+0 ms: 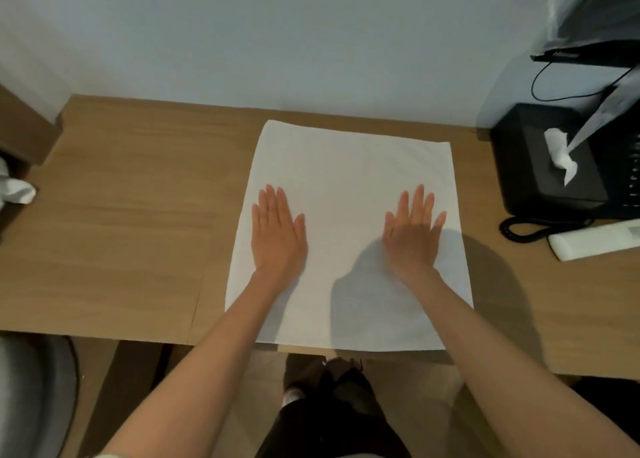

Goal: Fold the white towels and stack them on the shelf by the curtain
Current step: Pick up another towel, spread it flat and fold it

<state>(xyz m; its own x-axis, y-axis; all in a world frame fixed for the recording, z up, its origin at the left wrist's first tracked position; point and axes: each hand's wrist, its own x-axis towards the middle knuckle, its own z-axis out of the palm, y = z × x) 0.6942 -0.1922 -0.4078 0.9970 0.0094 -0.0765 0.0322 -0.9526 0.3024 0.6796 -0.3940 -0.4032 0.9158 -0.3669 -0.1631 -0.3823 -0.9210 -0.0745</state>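
Note:
A white towel (349, 180) lies spread flat on the wooden desk (131, 215), its near edge at the desk's front edge. My left hand (278, 232) rests palm down on the towel's left side with straight fingers. On the right side my right hand (412, 236) lies flat as well, fingers spread, slightly blurred. Neither hand holds anything. More white cloth (17, 189) shows at the far left edge, partly hidden.
A black tissue box (540, 166) with a white tissue sticking out stands at the right, a black cable (533, 229) and a white remote (595, 239) in front of it. A wall runs behind the desk. A grey chair (31, 395) is at lower left.

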